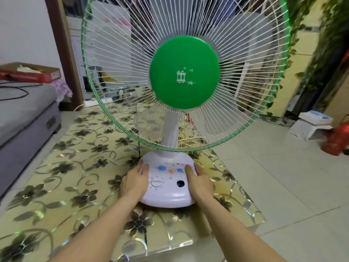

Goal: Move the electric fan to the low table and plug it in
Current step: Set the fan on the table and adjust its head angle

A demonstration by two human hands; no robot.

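Note:
The electric fan [184, 72] has a white wire cage with a green rim, a green centre disc and a white base [167, 191] with a dial. The base rests on the low table [75, 167], which has a yellow cover with dark flowers. My left hand [135, 183] grips the base's left side. My right hand [199, 183] grips its right side. A white power strip [98, 102] lies at the table's far end. The fan's cord and plug are hidden.
A grey bed [24, 114] runs along the table's left side, with a black cable and a red box [32, 73] on it. A white step stool [311, 123] and a red object [338, 138] stand on the tiled floor at right.

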